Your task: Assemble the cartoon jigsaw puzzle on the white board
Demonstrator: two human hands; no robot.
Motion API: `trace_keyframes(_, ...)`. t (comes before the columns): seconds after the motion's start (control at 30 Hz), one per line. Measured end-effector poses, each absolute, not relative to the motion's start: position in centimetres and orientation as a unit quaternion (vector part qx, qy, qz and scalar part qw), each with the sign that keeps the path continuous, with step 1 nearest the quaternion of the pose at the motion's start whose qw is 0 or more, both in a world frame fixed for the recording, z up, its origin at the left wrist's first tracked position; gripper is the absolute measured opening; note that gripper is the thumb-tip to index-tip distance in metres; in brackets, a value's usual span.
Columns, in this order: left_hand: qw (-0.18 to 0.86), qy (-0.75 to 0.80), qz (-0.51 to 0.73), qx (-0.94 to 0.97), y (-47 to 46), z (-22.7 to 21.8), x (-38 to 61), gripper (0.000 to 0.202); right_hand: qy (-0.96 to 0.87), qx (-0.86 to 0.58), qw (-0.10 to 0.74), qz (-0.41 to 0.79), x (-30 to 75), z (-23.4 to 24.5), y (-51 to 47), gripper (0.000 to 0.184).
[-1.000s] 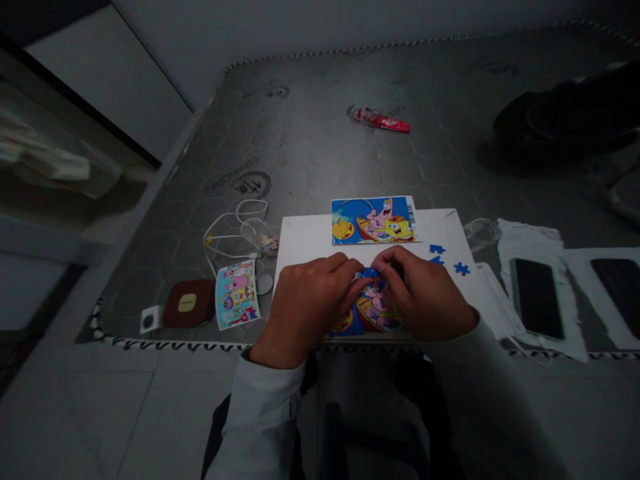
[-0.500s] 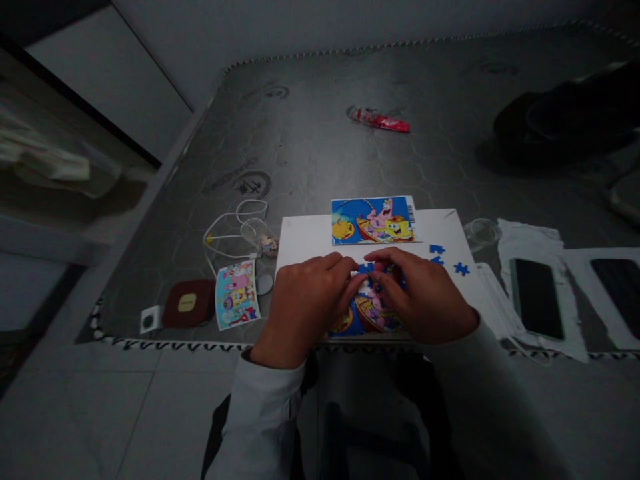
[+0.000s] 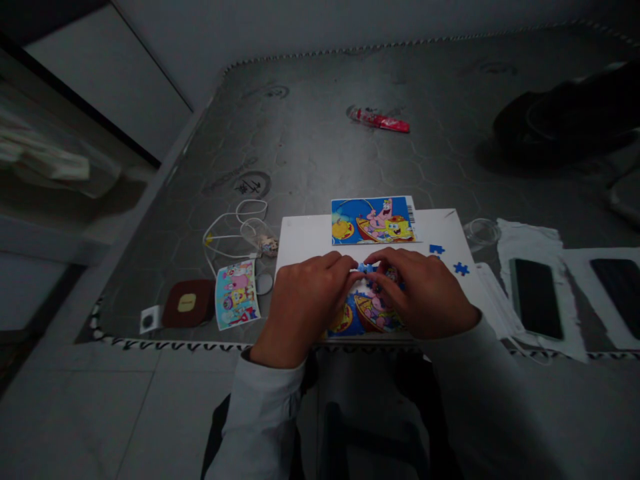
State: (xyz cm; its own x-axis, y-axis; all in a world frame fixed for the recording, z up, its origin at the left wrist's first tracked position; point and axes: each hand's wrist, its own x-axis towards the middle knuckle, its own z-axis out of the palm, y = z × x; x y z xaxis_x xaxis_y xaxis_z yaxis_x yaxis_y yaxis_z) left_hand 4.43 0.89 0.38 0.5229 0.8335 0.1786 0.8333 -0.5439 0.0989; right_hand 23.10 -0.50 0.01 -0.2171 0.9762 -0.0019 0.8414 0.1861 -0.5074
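A small blue jigsaw piece (image 3: 365,268) is pinched between the fingertips of both my hands, just above a white board (image 3: 305,235). My left hand (image 3: 313,293) grips its left side with thumb and forefinger. On its right side, my right hand (image 3: 425,290) closes in the same way. Below the fingers lies a partly joined cartoon jigsaw (image 3: 377,313), much of it covered by the hands. Two loose blue pieces, an upper jigsaw piece (image 3: 437,249) and a lower jigsaw piece (image 3: 461,269), rest on the board's right. Behind the hands is a picture card (image 3: 373,220) with the cartoon scene.
Left of the board are a second cartoon card (image 3: 237,295), a dark red case (image 3: 188,303), a small white cube (image 3: 151,320) and a white cable (image 3: 225,235). To the right are a clear round container (image 3: 483,231) and a phone (image 3: 537,298). A red packet (image 3: 383,121) lies farther back.
The blue piece between my fingertips has tilted and looks lighter. My right hand has shifted slightly, and one loose piece beside it no longer shows. The cards have not moved.
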Motion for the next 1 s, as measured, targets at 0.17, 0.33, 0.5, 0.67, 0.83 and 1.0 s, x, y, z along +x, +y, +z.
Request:
trace_keyframes(0.17,0.0,0.475,0.101,0.874,0.9,0.38,4.47,0.019,-0.761,-0.604,0.139,0.193,23.21,0.03,-0.37,0.018)
trace_keyframes(0.33,0.005,0.469,0.099,0.877,0.92,0.4,4.5,0.02,-0.758,-0.61,0.14,0.184,23.19,-0.14,-0.33,0.019)
trace_keyframes(0.5,0.015,0.467,0.083,0.88,0.96,0.46,4.58,0.02,-0.759,-0.611,0.138,0.177,22.97,-0.09,-0.4,0.022)
trace_keyframes(0.67,0.02,0.466,0.075,0.882,1.03,0.6,4.63,0.021,-0.757,-0.614,0.134,0.181,22.85,0.12,-0.42,0.022)
trace_keyframes(0.83,0.026,0.467,0.062,0.882,0.94,0.78,4.65,0.023,-0.757,-0.615,0.137,0.172,22.89,0.08,-0.42,0.02)
trace_keyframes(1.0,0.02,0.467,0.058,0.882,0.85,0.67,4.73,0.023,-0.763,-0.611,0.14,0.159,22.88,0.07,-0.48,0.019)
